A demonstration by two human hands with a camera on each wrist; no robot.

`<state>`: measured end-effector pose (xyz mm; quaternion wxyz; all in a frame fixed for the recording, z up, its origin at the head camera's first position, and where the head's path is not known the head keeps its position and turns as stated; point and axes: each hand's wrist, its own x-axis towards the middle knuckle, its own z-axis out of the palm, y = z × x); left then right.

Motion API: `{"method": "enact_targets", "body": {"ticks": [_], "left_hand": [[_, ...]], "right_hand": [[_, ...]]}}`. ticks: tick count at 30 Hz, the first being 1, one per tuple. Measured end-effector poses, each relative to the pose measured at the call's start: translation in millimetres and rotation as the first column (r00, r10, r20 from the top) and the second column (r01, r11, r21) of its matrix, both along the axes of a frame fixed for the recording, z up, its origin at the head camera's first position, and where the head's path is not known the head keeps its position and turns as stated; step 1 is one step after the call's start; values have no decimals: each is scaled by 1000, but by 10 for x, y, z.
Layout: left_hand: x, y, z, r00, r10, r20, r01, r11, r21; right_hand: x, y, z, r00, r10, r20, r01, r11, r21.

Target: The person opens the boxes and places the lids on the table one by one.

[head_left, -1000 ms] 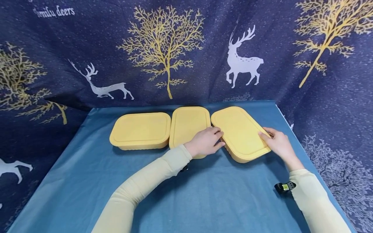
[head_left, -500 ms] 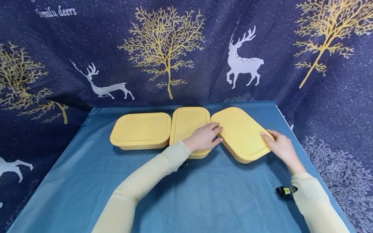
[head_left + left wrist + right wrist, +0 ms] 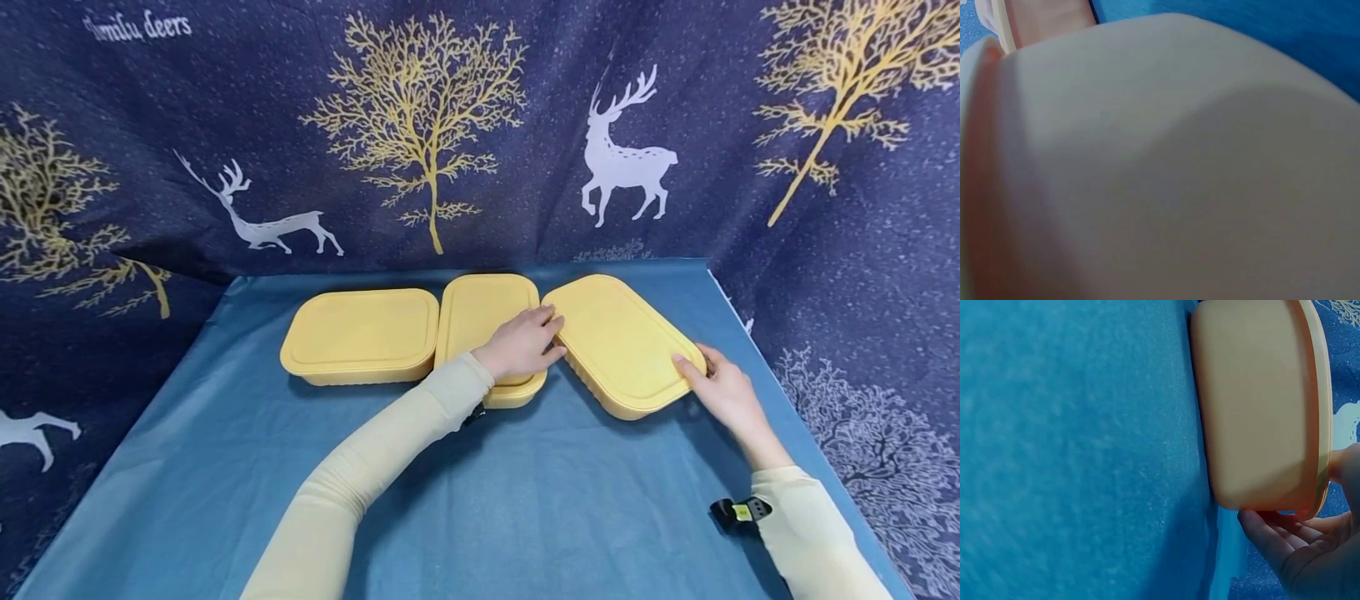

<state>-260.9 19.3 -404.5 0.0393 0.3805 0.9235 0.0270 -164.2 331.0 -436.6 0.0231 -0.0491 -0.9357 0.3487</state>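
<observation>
Row, left end: yellow rounded-rectangular plastic-looking box (image 3: 360,333), lid on, long side crosswise on the blue cloth-covered surface (image 3: 570,517).
Row, middle: matching yellow lidded box (image 3: 487,300), turned lengthwise, just beside the first.
Left hand (image 3: 521,346): over the middle box from where I stand, fingers relaxed and slightly apart, tips at the angled box's left edge.
Row, right end: angled yellow lidded box (image 3: 626,342), far-left corner just beside the middle one.
Right hand (image 3: 723,387): clamped on that box's near-right corner, thumb on lid, fingers under the rim.
</observation>
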Motion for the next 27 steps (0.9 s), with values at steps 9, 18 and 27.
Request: {"method": "enact_targets", "body": {"ticks": [9, 18, 27], "left_hand": [[104, 20, -4, 1000, -19, 5, 19, 1000, -10], [228, 30, 21, 998, -58, -40, 58, 998, -9], [382, 90, -8, 995, -69, -66, 69, 998, 4]], "right_hand": [[-101, 139, -78, 998, -64, 3, 64, 994, -92], [-300, 306, -117, 997, -75, -7, 73, 978, -196], [-487, 393, -66, 996, -90, 22, 93, 978, -189]]}}
